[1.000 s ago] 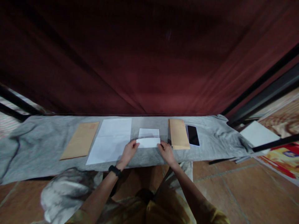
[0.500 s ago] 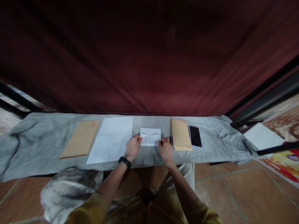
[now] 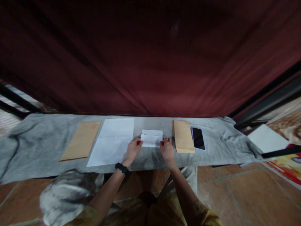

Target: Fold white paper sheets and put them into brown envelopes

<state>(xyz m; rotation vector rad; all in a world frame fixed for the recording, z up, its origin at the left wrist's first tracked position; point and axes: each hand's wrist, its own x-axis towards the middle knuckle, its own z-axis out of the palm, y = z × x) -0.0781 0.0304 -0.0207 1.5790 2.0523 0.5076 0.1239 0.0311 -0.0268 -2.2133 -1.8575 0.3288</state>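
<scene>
A small folded white sheet of paper lies in front of me, its upper layer folded over and a strip of the back layer showing along the far edge. My left hand, with a black band on the wrist, pinches the paper's left edge between thumb and fingers. At the lower right corner my right hand has its fingers closed on the paper, the thumb on the near side. Left of my left hand lies a larger white sheet with a crease across it.
A brown envelope rests at the far left. Right of my hands are a stack of brown envelopes and a phone. Grey cloth covers the narrow surface, with a dark red curtain behind it.
My left hand has slid a little down along the left edge of the folded paper. The upper layer lies flatter. My right hand stays at the right corner.
</scene>
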